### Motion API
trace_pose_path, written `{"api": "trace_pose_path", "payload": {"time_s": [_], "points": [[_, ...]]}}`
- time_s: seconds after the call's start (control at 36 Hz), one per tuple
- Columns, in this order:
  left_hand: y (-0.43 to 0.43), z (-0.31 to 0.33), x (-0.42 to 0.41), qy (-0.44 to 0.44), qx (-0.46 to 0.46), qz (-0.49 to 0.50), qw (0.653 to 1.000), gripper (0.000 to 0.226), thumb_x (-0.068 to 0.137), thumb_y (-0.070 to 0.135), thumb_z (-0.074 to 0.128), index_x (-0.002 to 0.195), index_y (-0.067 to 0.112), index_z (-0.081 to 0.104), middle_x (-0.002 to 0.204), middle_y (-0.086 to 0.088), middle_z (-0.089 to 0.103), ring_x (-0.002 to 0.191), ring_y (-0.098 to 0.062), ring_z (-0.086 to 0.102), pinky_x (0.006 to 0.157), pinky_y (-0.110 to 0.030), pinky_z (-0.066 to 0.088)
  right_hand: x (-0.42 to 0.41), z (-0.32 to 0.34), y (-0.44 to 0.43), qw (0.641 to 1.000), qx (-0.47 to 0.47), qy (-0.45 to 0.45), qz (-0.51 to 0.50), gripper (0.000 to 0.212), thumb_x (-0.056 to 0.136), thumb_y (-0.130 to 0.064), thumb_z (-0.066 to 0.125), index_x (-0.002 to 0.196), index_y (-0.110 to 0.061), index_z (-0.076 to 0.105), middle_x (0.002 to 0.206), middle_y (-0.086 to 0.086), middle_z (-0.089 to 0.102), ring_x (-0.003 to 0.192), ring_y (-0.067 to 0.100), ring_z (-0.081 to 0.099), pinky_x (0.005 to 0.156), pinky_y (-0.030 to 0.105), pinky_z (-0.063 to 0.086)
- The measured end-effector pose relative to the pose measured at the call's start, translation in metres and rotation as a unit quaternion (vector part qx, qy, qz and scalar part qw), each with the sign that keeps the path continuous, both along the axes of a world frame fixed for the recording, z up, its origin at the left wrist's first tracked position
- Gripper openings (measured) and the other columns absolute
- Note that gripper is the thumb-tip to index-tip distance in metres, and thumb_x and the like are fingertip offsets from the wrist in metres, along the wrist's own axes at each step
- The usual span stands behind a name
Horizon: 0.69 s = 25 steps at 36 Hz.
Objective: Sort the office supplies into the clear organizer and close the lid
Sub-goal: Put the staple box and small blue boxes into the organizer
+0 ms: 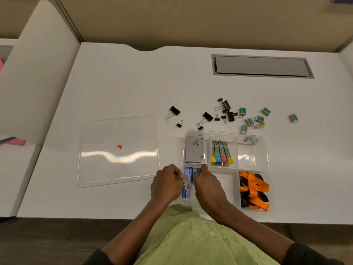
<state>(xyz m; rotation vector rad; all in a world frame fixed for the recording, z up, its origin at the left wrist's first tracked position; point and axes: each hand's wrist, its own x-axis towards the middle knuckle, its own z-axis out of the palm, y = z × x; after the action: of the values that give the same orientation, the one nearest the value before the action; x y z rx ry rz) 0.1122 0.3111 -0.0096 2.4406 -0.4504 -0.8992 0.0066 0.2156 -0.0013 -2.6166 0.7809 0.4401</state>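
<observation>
The clear organizer point(267, 150) lies open on the white desk in front of me. My left hand point(167, 183) and my right hand point(207, 185) both pinch small blue-and-white staple boxes point(188, 175) inside its near-left compartment. A grey box point(193, 149) fills the far-left compartment. Beside it lie several staple removers point(221, 153) with coloured tips. Orange and black straps point(254, 190) sit in the near-right compartment. The clear lid point(118, 150) lies flat to the left, with a small orange dot on it.
Black binder clips point(208, 116) of different sizes are scattered beyond the organizer. Several small wrapped erasers point(254, 120) lie to their right, one eraser point(293, 118) apart. A grey cable hatch point(261, 66) sits at the back right. A partition stands to the left.
</observation>
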Motion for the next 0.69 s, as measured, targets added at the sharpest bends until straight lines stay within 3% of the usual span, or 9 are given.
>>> {"api": "trace_pose_path", "payload": {"time_s": [0.06, 0.14, 0.19, 0.28, 0.36, 0.42, 0.53, 0.61, 0.69], "points": [[0.000, 0.000, 0.000, 0.002, -0.002, 0.004, 1.000, 0.002, 0.097, 0.028, 0.069, 0.098, 0.027, 0.070, 0.097, 0.008, 0.074, 0.087, -0.013, 0.069, 0.079, -0.034, 0.060, 0.002, 0.002, -0.001, 1.000, -0.014, 0.007, 0.025, 0.037, 0.087, -0.014, 0.077, 0.121, -0.006, 0.065, 0.135, 0.022, 0.055, 0.097, 0.029, 0.069, 0.084, 0.038, 0.059], [0.000, -0.001, 0.001, 0.010, -0.005, 0.010, 1.000, 0.004, 0.096, 0.027, 0.069, 0.094, 0.029, 0.068, 0.094, 0.010, 0.072, 0.086, -0.012, 0.069, 0.081, -0.036, 0.061, 0.005, 0.008, -0.007, 0.999, -0.009, 0.021, 0.044, 0.038, 0.092, -0.017, 0.070, 0.128, -0.008, 0.061, 0.138, 0.018, 0.052, 0.110, 0.027, 0.063, 0.094, 0.037, 0.055], [0.001, -0.001, 0.002, 0.013, -0.006, 0.013, 1.000, 0.008, 0.096, 0.025, 0.069, 0.091, 0.031, 0.066, 0.091, 0.013, 0.070, 0.087, -0.012, 0.069, 0.080, -0.037, 0.062, 0.009, 0.015, -0.014, 0.999, -0.015, 0.016, 0.048, 0.033, 0.093, -0.013, 0.068, 0.125, -0.009, 0.063, 0.130, 0.015, 0.058, 0.106, 0.025, 0.063, 0.095, 0.035, 0.055], [0.002, -0.002, 0.003, 0.017, -0.011, 0.020, 1.000, 0.010, 0.095, 0.026, 0.070, 0.089, 0.032, 0.065, 0.087, 0.016, 0.067, 0.086, -0.011, 0.068, 0.078, -0.036, 0.061, 0.027, 0.032, -0.035, 0.996, -0.061, -0.056, 0.036, 0.020, 0.090, -0.004, 0.066, 0.108, -0.012, 0.070, 0.104, 0.008, 0.069, 0.085, 0.018, 0.066, 0.083, 0.032, 0.060], [0.002, -0.002, 0.004, 0.017, -0.012, 0.028, 0.999, 0.006, 0.094, 0.026, 0.071, 0.090, 0.030, 0.068, 0.088, 0.015, 0.069, 0.085, -0.010, 0.067, 0.076, -0.034, 0.059, 0.059, 0.049, -0.071, 0.980, -0.118, -0.159, -0.004, 0.009, 0.094, -0.017, 0.063, 0.098, -0.016, 0.071, 0.089, 0.002, 0.069, 0.073, 0.017, 0.063, 0.066, 0.036, 0.059], [0.002, -0.002, 0.003, 0.013, -0.012, 0.032, 0.999, 0.005, 0.093, 0.025, 0.072, 0.090, 0.028, 0.070, 0.090, 0.013, 0.071, 0.085, -0.010, 0.067, 0.076, -0.033, 0.060, 0.086, 0.055, -0.095, 0.979, -0.127, -0.155, -0.048, 0.021, 0.095, -0.037, 0.063, 0.096, -0.016, 0.067, 0.086, 0.001, 0.067, 0.075, 0.021, 0.063, 0.065, 0.036, 0.056], [0.000, 0.001, 0.001, 0.003, -0.007, 0.036, 0.999, 0.004, 0.094, 0.027, 0.071, 0.090, 0.028, 0.070, 0.092, 0.011, 0.073, 0.085, -0.011, 0.068, 0.074, -0.031, 0.057, 0.135, 0.048, -0.132, 0.991, -0.099, 0.002, -0.095, 0.070, 0.080, -0.077, 0.060, 0.100, -0.010, 0.058, 0.089, 0.006, 0.059, 0.090, 0.029, 0.065, 0.066, 0.035, 0.044], [-0.001, 0.000, 0.000, 0.003, -0.003, 0.047, 0.999, 0.005, 0.094, 0.028, 0.071, 0.090, 0.029, 0.069, 0.093, 0.011, 0.074, 0.084, -0.010, 0.068, 0.073, -0.029, 0.056, 0.152, 0.030, -0.147, 0.990, -0.043, 0.090, -0.099, 0.090, 0.068, -0.087, 0.061, 0.116, -0.010, 0.059, 0.105, 0.009, 0.061, 0.106, 0.033, 0.063, 0.075, 0.040, 0.045], [0.000, 0.000, -0.001, 0.003, 0.002, 0.052, 0.999, 0.003, 0.094, 0.028, 0.071, 0.091, 0.028, 0.071, 0.094, 0.011, 0.074, 0.084, -0.009, 0.066, 0.070, -0.027, 0.052, 0.158, 0.011, -0.153, 0.986, 0.001, 0.121, -0.113, 0.097, 0.060, -0.088, 0.067, 0.120, -0.012, 0.059, 0.111, 0.010, 0.063, 0.109, 0.035, 0.062, 0.080, 0.042, 0.047]]}}
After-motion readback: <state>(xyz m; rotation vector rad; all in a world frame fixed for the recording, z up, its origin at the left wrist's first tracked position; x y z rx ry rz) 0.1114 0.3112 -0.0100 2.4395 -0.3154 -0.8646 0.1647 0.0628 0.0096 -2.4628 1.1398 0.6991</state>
